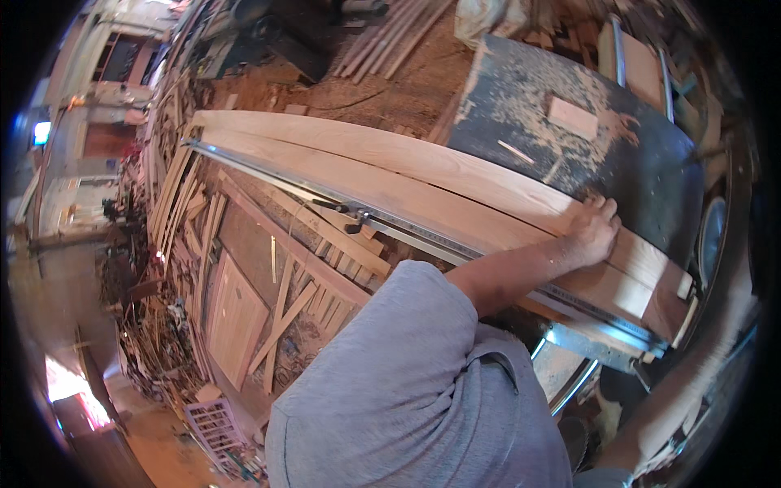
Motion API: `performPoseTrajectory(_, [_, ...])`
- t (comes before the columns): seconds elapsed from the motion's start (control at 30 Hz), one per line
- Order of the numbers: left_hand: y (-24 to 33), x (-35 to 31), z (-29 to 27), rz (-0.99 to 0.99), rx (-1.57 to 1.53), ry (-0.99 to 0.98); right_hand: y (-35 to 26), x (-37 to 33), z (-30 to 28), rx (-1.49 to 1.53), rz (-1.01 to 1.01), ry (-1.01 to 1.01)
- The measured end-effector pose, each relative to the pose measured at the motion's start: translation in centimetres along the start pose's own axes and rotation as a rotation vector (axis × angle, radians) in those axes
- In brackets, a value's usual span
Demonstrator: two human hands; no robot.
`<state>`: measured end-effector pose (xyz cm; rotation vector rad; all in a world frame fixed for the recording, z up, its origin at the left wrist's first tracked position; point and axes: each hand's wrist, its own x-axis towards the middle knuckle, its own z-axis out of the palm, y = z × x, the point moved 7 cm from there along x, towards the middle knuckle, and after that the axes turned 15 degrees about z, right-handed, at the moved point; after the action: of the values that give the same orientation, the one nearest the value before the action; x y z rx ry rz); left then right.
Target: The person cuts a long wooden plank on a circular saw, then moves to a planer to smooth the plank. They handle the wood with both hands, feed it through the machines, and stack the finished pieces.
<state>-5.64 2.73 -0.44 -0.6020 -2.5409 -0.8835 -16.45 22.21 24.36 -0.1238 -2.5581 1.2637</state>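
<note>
Two long pale boards, a far board (455, 169) and a near board (439, 207), lie side by side, running from upper left to lower right. My left hand (595, 232) rests across the far board, its fingers curled over that board's far edge. A metal rail (431, 248) with a scale strip runs along the near side of the boards, bearing a dark clamp-like fitting (354, 218). My right forearm (675, 398) reaches up along the right rim, past the boards' near end. The fingers of my right hand (739, 281) cannot be made out in the dim, bent rim.
Beyond the boards stands a dark tabletop (504, 98) strewn with sawdust, carrying a small wood block (573, 118) and a thin sliver (515, 151). Loose slats and a wooden panel (236, 321) lie left of me. A purple plastic rack (215, 427) sits at lower left.
</note>
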Motion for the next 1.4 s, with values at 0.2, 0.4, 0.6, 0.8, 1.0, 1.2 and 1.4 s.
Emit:
performPoseTrajectory(0.2, [-0.7, -0.7, -1.0, 0.160, -0.048, -0.114, 12.3, -13.2, 18.0, -0.359, -0.280, -0.521])
performPoseTrajectory(0.4, [-4.6, -2.6, -5.0, -0.088, 0.136, 0.058, 13.5, -15.0, 16.9, -0.188, -0.127, -0.421])
performPoseTrajectory(0.6, [-6.5, -4.1, -4.4, -0.268, 0.058, 0.026, -0.5, -6.5, 11.9, -0.365, -0.224, -0.272])
performPoseTrajectory(0.8, [-7.6, -2.1, -6.2, -0.025, 0.125, 0.034, -14.3, 7.1, -11.2, -0.568, -0.306, 0.218])
performPoseTrajectory(1.0, [-6.8, -1.5, -6.8, -0.004, 0.168, 0.052, -0.4, 6.8, -10.8, 0.146, 0.562, -0.230])
performPoseTrajectory(1.2, [-7.0, -1.6, -6.7, 0.037, 0.166, 0.089, -1.1, 0.9, -15.4, 0.538, 0.512, -0.177])
performPoseTrajectory(1.4, [-6.6, -1.4, -6.9, 0.061, 0.150, 0.106, -1.4, -13.3, -24.7, 0.907, 0.105, 0.054])
